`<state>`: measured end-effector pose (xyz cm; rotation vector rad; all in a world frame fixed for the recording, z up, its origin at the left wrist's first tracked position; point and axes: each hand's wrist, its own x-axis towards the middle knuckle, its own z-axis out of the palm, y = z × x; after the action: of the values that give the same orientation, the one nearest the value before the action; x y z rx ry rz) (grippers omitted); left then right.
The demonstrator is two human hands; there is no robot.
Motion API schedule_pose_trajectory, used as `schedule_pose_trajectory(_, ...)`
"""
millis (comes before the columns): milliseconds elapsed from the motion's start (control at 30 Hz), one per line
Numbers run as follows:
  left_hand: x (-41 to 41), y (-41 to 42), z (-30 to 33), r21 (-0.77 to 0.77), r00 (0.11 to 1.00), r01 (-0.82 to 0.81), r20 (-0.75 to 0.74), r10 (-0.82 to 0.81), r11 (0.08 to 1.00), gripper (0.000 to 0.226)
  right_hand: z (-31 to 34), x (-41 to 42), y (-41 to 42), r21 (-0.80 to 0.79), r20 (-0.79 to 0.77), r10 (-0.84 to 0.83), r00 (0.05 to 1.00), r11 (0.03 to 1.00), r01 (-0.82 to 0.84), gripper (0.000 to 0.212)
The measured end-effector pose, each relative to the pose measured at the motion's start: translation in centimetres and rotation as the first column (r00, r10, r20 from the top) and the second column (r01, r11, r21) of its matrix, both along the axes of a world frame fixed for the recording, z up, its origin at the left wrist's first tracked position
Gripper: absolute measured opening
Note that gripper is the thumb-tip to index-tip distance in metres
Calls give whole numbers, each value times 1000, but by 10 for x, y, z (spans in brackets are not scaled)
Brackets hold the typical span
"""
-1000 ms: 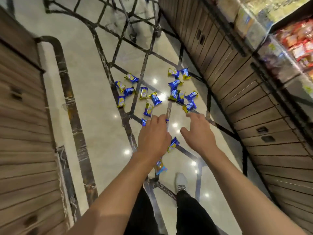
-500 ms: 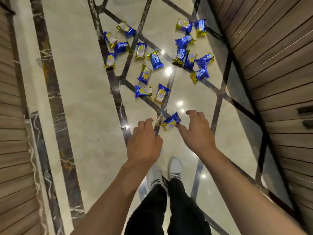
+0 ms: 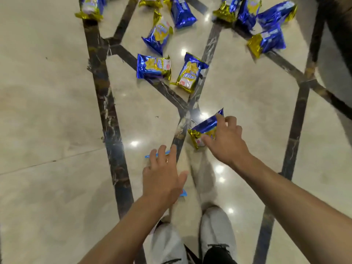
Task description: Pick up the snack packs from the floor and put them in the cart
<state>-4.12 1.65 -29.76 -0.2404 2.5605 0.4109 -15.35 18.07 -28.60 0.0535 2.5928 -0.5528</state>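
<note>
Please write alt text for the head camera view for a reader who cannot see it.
A person reaches down over a glossy tiled floor: the right hand closes on a blue and gold snack pack, while the left hand spreads over another pack, mostly hidden. More snack packs lie scattered ahead, and pale shoes show below.

Bare forearms, ring (image 3: 167,160), white shoes (image 3: 217,227), black trousers (image 3: 219,255)
</note>
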Motion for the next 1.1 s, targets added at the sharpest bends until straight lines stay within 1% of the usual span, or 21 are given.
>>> schedule_pose_trajectory(67,3,3,-29,-3,999,35,27,-35,999,81,-25,-6,-3,28,-4,8,1000,1000,-8,72)
schedule_pose_trajectory(133,7,2,-51,-32,997,61,50,-59,998,81,-43,-8,-5,69,-39,60,997,996,-57,65)
schedule_pose_trajectory(233,4,-5,-71,-35,998,58,33,-56,998,70,-61,-13,-8,91,-105,128,986,989,-119,56)
schedule_pose_trajectory(367,-12,-23,-77,3,1000,24,-18,-24,1000,60,-69,-19,-17,133,-164,203,965,974,-183,51)
schedule_pose_trajectory(533,-61,-39,-75,-22,992,-2,-129,-1,1000,55,-71,-16,-29,178,-151,391,908,914,-364,44)
schedule_pose_trajectory(633,-88,-37,-75,3,988,36,-149,-35,999,56,-74,-12,-30,142,-111,473,874,878,-457,44)
schedule_pose_trajectory(700,-97,-31,-75,33,987,49,-153,-44,998,62,-77,-11,-27,127,-108,525,844,849,-512,50)
schedule_pose_trajectory(767,-98,-28,-75,40,986,38,-161,-31,998,73,-76,-13,-22,156,-101,505,857,859,-488,61)
schedule_pose_trajectory(867,-81,-29,-77,24,984,-47,-173,51,999,84,-72,-13,-20,189,-87,373,924,917,-352,77)
schedule_pose_trajectory(967,-63,-31,-81,44,979,-130,-152,135,991,89,-76,-7,-26,89,-36,239,970,968,-236,79)
schedule_pose_trajectory(1033,-60,-27,-85,86,974,-166,-145,177,982,93,-84,-3,-34,25,2,153,988,988,-153,82)
schedule_pose_trajectory(1100,-64,-21,-86,152,959,-225,-140,246,963,94,-93,-1,-42,4,-3,120,993,993,-120,84)
